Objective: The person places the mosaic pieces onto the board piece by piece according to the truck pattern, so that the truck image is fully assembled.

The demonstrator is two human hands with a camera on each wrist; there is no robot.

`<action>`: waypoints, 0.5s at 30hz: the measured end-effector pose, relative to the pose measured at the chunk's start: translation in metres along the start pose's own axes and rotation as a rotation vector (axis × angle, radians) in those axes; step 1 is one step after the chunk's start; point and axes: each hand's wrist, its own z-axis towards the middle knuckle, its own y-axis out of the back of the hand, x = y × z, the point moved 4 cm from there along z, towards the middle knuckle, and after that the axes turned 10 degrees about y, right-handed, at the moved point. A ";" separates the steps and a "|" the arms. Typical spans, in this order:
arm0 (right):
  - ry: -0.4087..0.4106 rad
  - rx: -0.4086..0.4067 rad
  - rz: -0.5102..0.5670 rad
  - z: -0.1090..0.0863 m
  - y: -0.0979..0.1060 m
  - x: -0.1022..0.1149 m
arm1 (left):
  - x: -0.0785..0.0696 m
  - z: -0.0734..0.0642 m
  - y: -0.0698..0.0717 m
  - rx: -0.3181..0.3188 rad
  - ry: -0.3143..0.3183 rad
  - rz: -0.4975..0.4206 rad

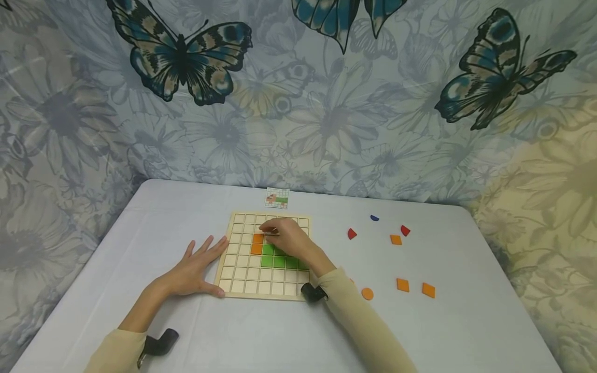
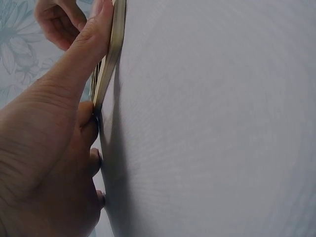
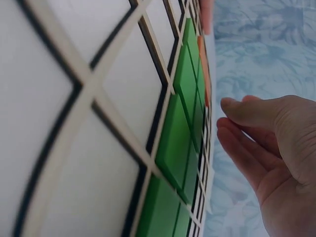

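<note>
A wooden grid board (image 1: 238,286) lies on the table. Green square tiles (image 1: 279,261) fill part of two rows, and orange square tiles (image 1: 257,243) sit to their left. My left hand (image 1: 196,269) has its fingers spread and touches the board's left edge; in the left wrist view its thumb (image 2: 81,54) lies along the rim. Over the board's upper middle is my right hand (image 1: 289,239), covering some cells. In the right wrist view, the right hand (image 3: 276,143) has loosely bent fingers, thumb and fingertips apart, no piece visible between them.
A small pattern card (image 1: 277,198) lies behind the board. To the right are scattered orange pieces (image 1: 402,285), an orange disc (image 1: 367,293), red wedge pieces (image 1: 352,234) and a blue piece (image 1: 374,218). A butterfly-print backdrop (image 1: 326,124) rises behind the table.
</note>
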 end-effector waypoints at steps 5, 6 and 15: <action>0.006 -0.013 -0.013 -0.007 0.010 -0.005 | -0.001 0.000 0.000 -0.007 -0.001 0.008; 0.007 -0.020 -0.012 -0.009 0.013 -0.006 | -0.001 0.001 0.000 -0.008 -0.002 0.008; -0.041 -0.057 -0.064 -0.024 0.033 -0.020 | 0.000 0.000 -0.001 -0.007 -0.010 0.013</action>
